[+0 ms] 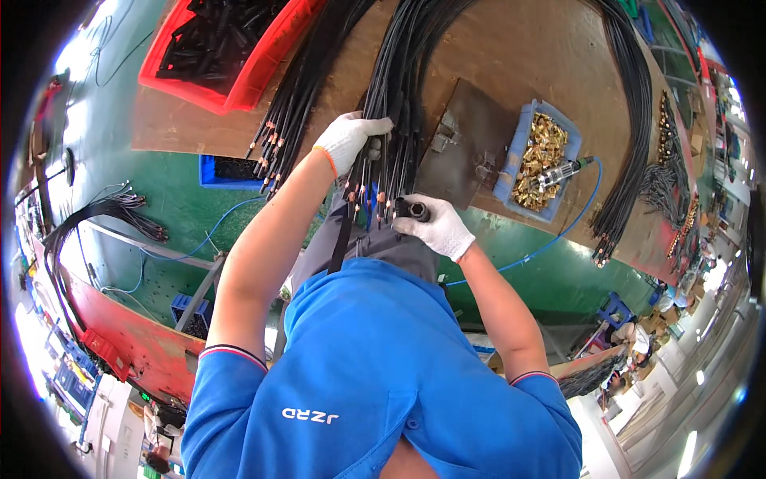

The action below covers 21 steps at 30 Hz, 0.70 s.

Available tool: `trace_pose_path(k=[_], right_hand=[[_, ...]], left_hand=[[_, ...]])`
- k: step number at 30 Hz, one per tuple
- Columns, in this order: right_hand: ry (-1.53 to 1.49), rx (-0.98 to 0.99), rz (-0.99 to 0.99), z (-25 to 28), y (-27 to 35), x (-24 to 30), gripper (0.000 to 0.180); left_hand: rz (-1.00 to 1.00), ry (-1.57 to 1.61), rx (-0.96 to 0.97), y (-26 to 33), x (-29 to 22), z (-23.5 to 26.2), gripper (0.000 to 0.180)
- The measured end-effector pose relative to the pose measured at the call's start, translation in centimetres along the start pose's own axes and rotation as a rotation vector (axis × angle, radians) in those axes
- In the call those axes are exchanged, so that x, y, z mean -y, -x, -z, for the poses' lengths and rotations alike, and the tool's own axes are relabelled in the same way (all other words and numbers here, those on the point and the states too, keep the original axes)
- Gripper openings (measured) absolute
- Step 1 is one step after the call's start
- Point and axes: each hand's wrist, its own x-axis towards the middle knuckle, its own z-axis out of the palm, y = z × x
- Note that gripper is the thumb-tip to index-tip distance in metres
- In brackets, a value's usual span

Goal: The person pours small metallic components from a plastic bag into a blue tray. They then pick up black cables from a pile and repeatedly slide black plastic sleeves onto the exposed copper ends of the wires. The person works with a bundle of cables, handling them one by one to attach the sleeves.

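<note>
My left hand (347, 142), in a white knitted glove, is closed around the near end of a bundle of black cables (403, 76). Their bared copper ends (381, 199) point down past the table's near edge. Just right of those ends, my gloved right hand (439, 230) grips a few short black sleeves (416, 211); the open mouth of one faces up. How many sleeves it holds is partly hidden by the fingers. A second bunch of black cables (299, 92) with copper tips lies left of my left hand.
A blue bin (504, 188) of brass-coloured terminals stands on the brown table (519, 48), with a metal tool (565, 172) on a blue hose (581, 219). The red bin (231, 102) at far left holds black sleeves. A dark metal plate (459, 172) lies between cables and blue bin.
</note>
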Motion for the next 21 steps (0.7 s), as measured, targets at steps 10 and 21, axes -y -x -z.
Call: trace_pose_path(k=[10,21], right_hand=[[0.136,-0.013,-0.056,-0.4,2.4,1.3,0.06],[-0.221,0.053,-0.21,-0.7,2.1,1.0,0.038]], left_hand=[[-0.058,-0.027,-0.048,-0.2,0.6,-1.4,0.021],[-0.101,-0.088,-0.082,0.2,1.0,-2.1,0.024]])
